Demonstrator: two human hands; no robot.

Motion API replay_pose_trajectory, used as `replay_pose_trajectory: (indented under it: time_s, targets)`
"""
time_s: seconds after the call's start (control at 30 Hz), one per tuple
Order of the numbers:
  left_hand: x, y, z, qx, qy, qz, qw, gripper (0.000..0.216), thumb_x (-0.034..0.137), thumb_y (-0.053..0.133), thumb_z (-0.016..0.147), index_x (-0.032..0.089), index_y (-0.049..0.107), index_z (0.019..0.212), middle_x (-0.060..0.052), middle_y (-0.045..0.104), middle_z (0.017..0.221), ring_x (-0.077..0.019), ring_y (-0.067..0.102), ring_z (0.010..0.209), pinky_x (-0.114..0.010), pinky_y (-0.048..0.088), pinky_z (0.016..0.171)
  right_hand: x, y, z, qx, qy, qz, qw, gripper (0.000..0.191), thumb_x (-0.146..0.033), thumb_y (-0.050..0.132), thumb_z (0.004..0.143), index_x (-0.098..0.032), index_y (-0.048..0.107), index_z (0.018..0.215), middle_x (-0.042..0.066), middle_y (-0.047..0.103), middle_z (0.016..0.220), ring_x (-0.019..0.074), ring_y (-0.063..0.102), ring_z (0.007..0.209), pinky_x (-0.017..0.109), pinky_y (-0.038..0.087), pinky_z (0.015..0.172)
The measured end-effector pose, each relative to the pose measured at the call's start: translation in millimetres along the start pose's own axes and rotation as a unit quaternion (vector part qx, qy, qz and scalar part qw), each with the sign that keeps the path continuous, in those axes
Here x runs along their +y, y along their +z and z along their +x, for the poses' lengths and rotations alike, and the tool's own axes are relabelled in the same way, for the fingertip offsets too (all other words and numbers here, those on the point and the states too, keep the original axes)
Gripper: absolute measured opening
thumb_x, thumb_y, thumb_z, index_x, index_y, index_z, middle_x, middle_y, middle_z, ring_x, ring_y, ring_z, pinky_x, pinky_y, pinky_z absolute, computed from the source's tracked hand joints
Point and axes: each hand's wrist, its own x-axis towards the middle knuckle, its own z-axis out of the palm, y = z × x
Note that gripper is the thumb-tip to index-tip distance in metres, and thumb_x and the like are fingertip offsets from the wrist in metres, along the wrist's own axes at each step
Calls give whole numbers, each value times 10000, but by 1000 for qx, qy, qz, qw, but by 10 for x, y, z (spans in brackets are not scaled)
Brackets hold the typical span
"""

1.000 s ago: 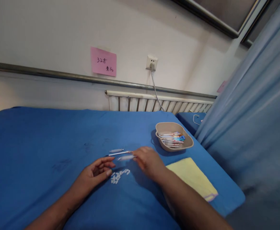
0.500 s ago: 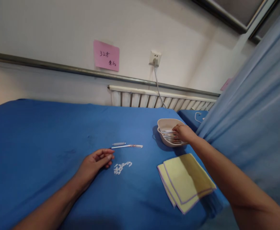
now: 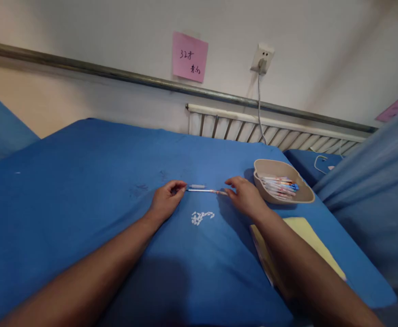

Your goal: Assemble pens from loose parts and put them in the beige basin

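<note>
A slim white pen (image 3: 201, 190) with a reddish patterned right end lies across the blue sheet. My left hand (image 3: 166, 200) has its fingers curled, thumb and fingertip closed at the pen's bluish left tip. At the other end is my right hand (image 3: 246, 195), thumb and forefinger spread apart, the thumb close to the patterned part; whether it touches is unclear. Just behind the pen lies a short translucent grey tube (image 3: 197, 186). Nearer to me sits a loose cluster of small white pieces (image 3: 199, 219), too small to name.
A beige basin (image 3: 306, 195) holding several pens (image 3: 279, 186) stands to the right. Partly under my right forearm lies a folded yellow cloth (image 3: 315, 240). Blue curtain (image 3: 386, 181) hangs at the right; a radiator (image 3: 233, 127) and rail run along the wall behind.
My right hand has left the basin and come over to the pen's right end. The camera view has turned left, and the left hand stays by the pen's left end.
</note>
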Motion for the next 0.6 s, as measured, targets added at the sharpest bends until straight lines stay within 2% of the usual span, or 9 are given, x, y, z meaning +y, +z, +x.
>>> replay_pose_trajectory:
  time_s: [0.13, 0.33, 0.6]
  targets:
    - [-21, 0, 36, -15, 64, 147, 987, 242, 322, 545, 771, 185, 638, 948, -49, 619, 932, -185, 580, 831, -297, 450, 766, -76, 318, 58, -66, 27, -33, 997, 277, -294, 547, 836, -153, 591, 1069, 120, 625, 1018, 226, 557, 963, 319, 400, 835]
    - [-12, 23, 99, -39, 125, 286, 949, 184, 320, 547, 797, 202, 649, 894, -56, 610, 874, -223, 542, 857, -350, 406, 809, -28, 422, 62, -74, -8, -37, 997, 194, -243, 478, 885, -183, 612, 1011, 100, 605, 969, 212, 532, 944, 303, 387, 815]
    - [-41, 13, 130, -102, 150, 301, 936, 114, 283, 541, 812, 203, 622, 808, -43, 607, 874, -210, 520, 850, -339, 385, 797, -2, 416, 52, -92, -76, -22, 993, 180, -247, 454, 909, -195, 615, 967, 73, 596, 925, 190, 524, 915, 290, 381, 814]
